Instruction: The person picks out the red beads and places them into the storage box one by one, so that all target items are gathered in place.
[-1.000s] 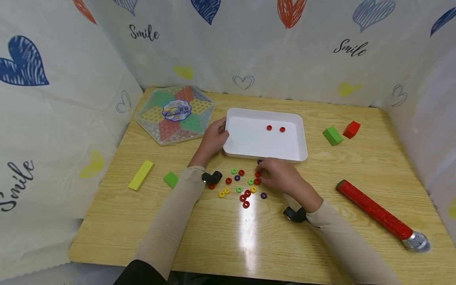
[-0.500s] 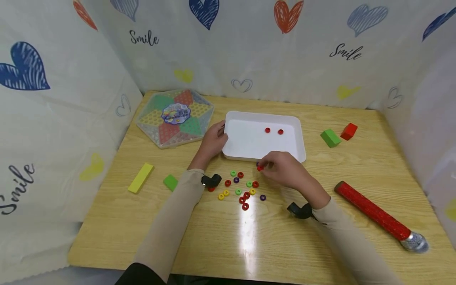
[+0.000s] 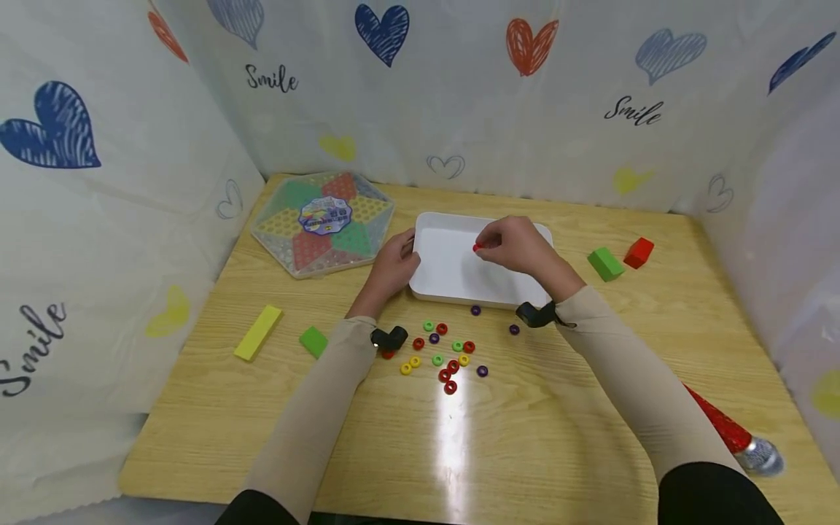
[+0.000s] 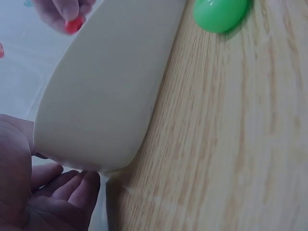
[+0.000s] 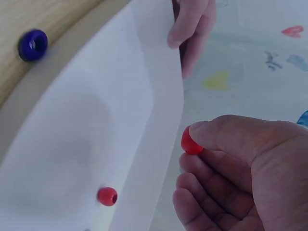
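At the tray's left end, my left hand (image 3: 392, 266) grips the white tray (image 3: 436, 281), thumb at the rim and fingers along the outside. Over the tray, my right hand (image 3: 518, 246) pinches a small red bead (image 5: 191, 141) between thumb and fingertips. One loose red bead (image 5: 107, 196) lies inside the tray in the right wrist view; the right hand covers that part of the tray in the head view. On the table in front are several ring-shaped beads: red (image 3: 450, 387), yellow (image 3: 415, 362), green (image 3: 437, 359) and purple (image 3: 482, 371).
A hexagonal game board (image 3: 324, 226) lies back left. Left of the beads are a yellow block (image 3: 259, 332) and a green block (image 3: 313, 341). Another green block (image 3: 605, 264) and a red block (image 3: 639, 253) stand right. A red microphone-shaped stick (image 3: 728, 430) is partly behind the right sleeve.
My right hand has picked up a red bead from the table and carried it up and forward over the tray. A purple bead that it covered now shows. The left hand stays on the tray.
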A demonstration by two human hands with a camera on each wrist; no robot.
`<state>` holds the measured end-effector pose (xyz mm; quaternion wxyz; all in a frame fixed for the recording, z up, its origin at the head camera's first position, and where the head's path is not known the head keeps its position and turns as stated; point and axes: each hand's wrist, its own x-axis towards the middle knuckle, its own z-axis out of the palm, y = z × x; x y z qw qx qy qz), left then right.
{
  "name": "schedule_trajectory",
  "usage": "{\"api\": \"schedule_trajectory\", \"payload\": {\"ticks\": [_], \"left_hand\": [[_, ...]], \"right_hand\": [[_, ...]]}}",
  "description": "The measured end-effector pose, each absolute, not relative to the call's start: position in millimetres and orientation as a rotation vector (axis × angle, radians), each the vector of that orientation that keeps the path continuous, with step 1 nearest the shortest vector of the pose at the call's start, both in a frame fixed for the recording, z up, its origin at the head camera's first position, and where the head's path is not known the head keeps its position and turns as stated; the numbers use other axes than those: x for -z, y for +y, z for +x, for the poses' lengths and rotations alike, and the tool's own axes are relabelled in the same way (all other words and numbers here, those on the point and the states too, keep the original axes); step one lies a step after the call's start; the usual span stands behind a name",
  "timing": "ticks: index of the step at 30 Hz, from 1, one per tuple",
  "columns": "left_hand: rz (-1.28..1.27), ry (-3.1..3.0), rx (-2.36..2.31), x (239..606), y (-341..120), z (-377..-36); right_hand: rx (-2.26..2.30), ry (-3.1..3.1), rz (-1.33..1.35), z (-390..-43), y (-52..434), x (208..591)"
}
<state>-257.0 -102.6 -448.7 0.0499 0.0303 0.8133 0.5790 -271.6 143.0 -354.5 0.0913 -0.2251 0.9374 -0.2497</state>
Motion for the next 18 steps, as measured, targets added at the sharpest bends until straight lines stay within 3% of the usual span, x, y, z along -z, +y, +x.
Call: {"api": "schedule_trajectory", "payload": {"ticks": [18], "left_hand": [[0.152, 2.487, -1.796, 454.2, -107.6, -257.3]], "right_hand": [[0.597, 2.767, -0.508, -314.4, 116.3, 391.1]]}}
